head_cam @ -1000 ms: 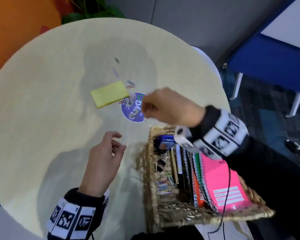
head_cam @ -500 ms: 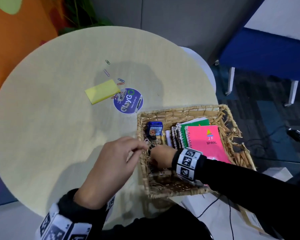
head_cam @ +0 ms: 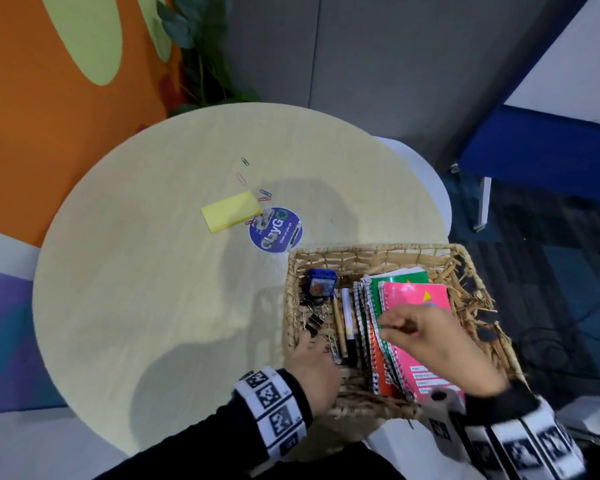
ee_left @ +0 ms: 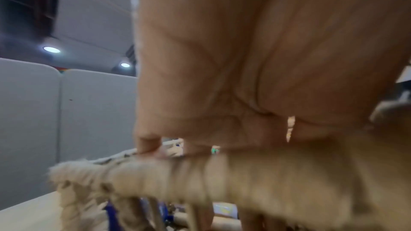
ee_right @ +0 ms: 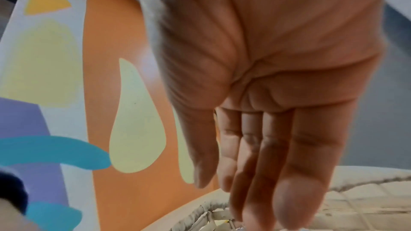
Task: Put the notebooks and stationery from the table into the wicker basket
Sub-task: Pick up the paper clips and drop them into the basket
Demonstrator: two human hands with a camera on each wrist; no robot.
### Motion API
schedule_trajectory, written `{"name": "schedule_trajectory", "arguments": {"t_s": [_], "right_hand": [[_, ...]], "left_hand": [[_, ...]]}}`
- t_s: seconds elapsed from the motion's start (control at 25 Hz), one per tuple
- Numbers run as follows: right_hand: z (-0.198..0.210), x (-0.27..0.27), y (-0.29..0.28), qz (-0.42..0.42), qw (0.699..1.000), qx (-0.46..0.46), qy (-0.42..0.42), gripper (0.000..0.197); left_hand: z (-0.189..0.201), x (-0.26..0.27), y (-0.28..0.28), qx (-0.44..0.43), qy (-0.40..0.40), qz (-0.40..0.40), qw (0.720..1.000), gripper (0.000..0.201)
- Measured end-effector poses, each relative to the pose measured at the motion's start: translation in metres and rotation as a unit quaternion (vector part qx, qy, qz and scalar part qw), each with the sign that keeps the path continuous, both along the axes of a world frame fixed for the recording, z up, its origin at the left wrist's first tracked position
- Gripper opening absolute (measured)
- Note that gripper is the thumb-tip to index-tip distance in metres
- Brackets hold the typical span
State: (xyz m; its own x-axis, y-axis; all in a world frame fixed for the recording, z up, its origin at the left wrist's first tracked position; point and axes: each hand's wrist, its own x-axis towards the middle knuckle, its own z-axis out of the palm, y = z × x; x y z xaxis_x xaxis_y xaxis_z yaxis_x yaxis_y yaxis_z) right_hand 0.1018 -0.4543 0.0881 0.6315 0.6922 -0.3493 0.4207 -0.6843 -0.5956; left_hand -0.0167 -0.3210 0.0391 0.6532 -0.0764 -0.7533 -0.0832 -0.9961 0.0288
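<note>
The wicker basket (head_cam: pixel 371 251) stands on the round table's near right part. It holds a pink notebook (head_cam: pixel 417 296), a green notebook (head_cam: pixel 395 277), an orange one (head_cam: pixel 379 370), pens (head_cam: pixel 347 320), binder clips (head_cam: pixel 314 322) and a small blue box (head_cam: pixel 321 282). My left hand (head_cam: pixel 312 353) reaches over the near-left rim with its fingers down beside silver paper clips (head_cam: pixel 334 345); I see nothing held. My right hand (head_cam: pixel 392 329) hovers over the pink notebook, fingers straight and empty, as the right wrist view (ee_right: pixel 244 199) shows. A yellow sticky pad (head_cam: pixel 231 211) and coloured paper clips (head_cam: pixel 265 195) lie on the table.
A round purple sticker (head_cam: pixel 276 230) sits on the pale table (head_cam: pixel 136 289) next to the pad. Two more clips (head_cam: pixel 243 171) lie farther back. A plant (head_cam: pixel 205 53) and an orange wall stand behind. A blue bench (head_cam: pixel 541 161) is at the right.
My left hand moved from the basket's outer side over the rim into its near-left corner. My right hand rose out of the clip section to above the pink notebook.
</note>
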Motion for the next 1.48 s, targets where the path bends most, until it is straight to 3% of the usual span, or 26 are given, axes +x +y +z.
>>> {"name": "schedule_trajectory", "arguments": {"t_s": [0.16,0.24,0.28,0.36,0.44,0.52,0.6,0.68,0.76,1.04,1.32,1.48], "right_hand": [[-0.015,-0.015,-0.017,-0.040,0.998,0.028,0.038,0.019],[-0.027,-0.016,-0.018,-0.042,0.998,0.042,0.034,0.029],[-0.032,-0.015,-0.018,-0.041,0.997,0.049,0.032,0.032],[-0.035,-0.011,-0.011,-0.046,0.997,0.058,0.035,0.032],[-0.030,-0.002,0.001,-0.044,0.996,0.068,0.040,0.026],[-0.017,0.014,0.021,-0.044,0.994,0.096,0.027,0.023],[0.002,0.032,0.047,-0.027,0.992,0.119,0.014,0.005],[0.017,0.052,0.077,-0.004,0.991,0.131,-0.005,0.015],[0.024,0.073,0.105,-0.008,0.992,0.128,-0.020,0.009],[0.030,0.117,0.190,0.029,0.989,0.115,-0.087,0.006],[-0.023,0.153,0.293,0.156,0.983,0.007,-0.101,0.014],[-0.065,0.167,0.366,0.139,0.984,-0.009,-0.110,0.018]], "left_hand": [[-0.001,0.009,0.002,-0.011,0.022,-0.023,0.999,0.024],[0.004,0.011,0.014,-0.099,-0.082,0.042,0.991,0.021],[0.010,0.014,0.027,-0.152,-0.169,0.094,0.969,0.022],[0.021,0.026,0.064,-0.221,-0.325,0.231,0.890,0.022],[0.018,0.044,0.116,-0.196,-0.417,0.355,0.814,0.019],[0.000,0.063,0.172,-0.116,-0.436,0.422,0.786,0.019],[-0.031,0.078,0.214,-0.051,-0.387,0.465,0.794,0.023],[-0.059,0.091,0.238,-0.029,-0.342,0.477,0.809,0.025],[-0.077,0.102,0.250,-0.010,-0.335,0.463,0.821,0.026],[-0.104,0.122,0.264,0.016,-0.311,0.421,0.852,0.025],[-0.118,0.129,0.263,0.026,-0.306,0.395,0.866,0.018],[-0.109,0.128,0.258,0.039,-0.310,0.362,0.878,0.020]]}}
